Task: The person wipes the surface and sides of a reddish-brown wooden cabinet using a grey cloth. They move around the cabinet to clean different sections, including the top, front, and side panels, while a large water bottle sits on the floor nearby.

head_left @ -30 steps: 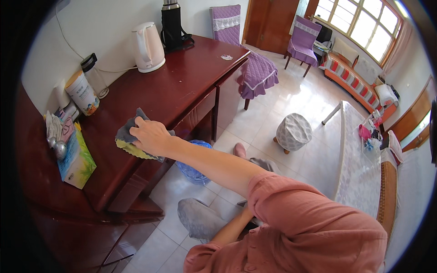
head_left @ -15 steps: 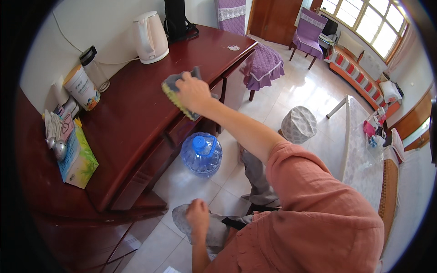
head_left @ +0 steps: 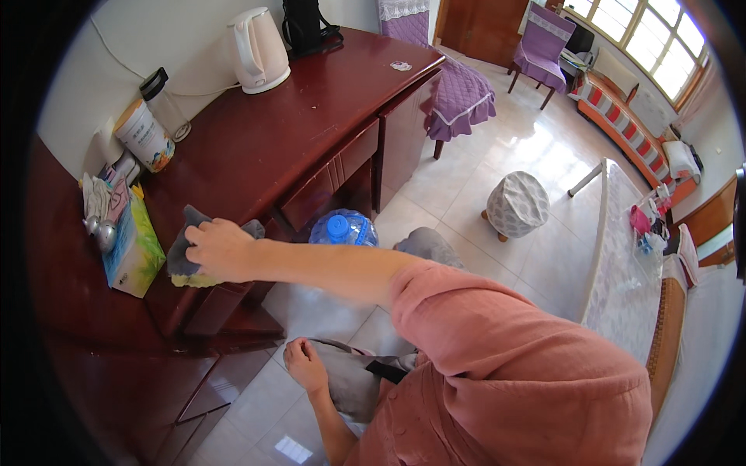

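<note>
My right hand (head_left: 221,250) presses a grey cloth with a yellow-green edge (head_left: 180,252) onto the dark red desk (head_left: 256,147), close to its front edge. The fingers are spread over the cloth and grip it. Just left of it stands a tissue box (head_left: 134,252) in green, yellow and blue. My left hand (head_left: 305,365) hovers low beside my grey-trousered knee, its fingers curled in with nothing visible in them. Behind my right forearm, a big clear water bottle with a blue cap (head_left: 339,227) stands on the floor, partly hidden.
A cream kettle (head_left: 260,50), a glass bottle with a black lid (head_left: 165,105) and a white canister (head_left: 145,136) stand along the wall. A purple-covered chair (head_left: 458,93) touches the desk's far end. A round covered stool (head_left: 518,203) and a pale table (head_left: 622,256) are at the right.
My right hand has swept the cloth along the desk toward the near left, up to the tissue box. My left hand has shifted slightly left. The view has tilted a little.
</note>
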The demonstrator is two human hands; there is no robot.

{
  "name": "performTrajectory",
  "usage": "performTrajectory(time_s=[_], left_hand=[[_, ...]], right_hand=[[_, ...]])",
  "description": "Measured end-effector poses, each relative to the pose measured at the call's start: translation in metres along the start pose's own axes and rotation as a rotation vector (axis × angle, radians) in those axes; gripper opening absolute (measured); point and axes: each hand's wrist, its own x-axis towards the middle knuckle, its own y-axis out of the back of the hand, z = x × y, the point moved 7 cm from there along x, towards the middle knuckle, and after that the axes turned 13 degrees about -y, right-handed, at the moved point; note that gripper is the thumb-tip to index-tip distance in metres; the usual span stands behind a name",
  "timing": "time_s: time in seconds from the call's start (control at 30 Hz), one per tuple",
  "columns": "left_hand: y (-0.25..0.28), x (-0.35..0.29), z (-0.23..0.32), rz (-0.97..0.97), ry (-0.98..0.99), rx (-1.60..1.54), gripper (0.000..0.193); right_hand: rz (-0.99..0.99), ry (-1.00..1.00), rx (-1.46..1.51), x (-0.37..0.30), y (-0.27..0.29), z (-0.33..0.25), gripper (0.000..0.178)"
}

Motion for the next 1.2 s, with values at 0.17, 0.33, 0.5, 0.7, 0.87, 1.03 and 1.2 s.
performTrajectory(time_s=[0.17, 0.33, 0.5, 0.7, 0.87, 1.03, 1.2], left_hand=[[0.028, -0.019, -0.004, 0.003, 0.085, 0.006, 0.009], [0.092, -0.056, -0.048, 0.075, 0.217, 0.191, 0.01], [0.104, -0.111, -0.089, -0.098, 0.515, 0.536, 0.014], [0.117, -0.128, -0.127, 0.009, 0.537, 0.293, 0.025], [0.119, -0.113, -0.124, -0.098, 0.62, 0.465, 0.023], [0.116, -0.115, -0.122, -0.091, 0.618, 0.499, 0.021], [0.128, -0.136, -0.117, 0.019, 0.624, 0.427, 0.019]], right_hand=[[-0.01, -0.04, -0.045, -0.025, 0.055, 0.066, 0.031], [0.042, -0.37, -0.223, -0.052, 0.124, 0.201, 0.031], [0.215, -0.348, -0.227, -0.053, 0.114, 0.15, 0.026], [0.177, -0.096, -0.092, -0.032, 0.044, 0.033, 0.036], [0.098, 0.122, -0.019, -0.006, -0.024, -0.065, 0.031], [0.106, 0.577, -0.086, -0.029, -0.063, -0.126, 0.029], [-0.037, 0.45, -0.241, -0.052, -0.06, -0.054, 0.034]])
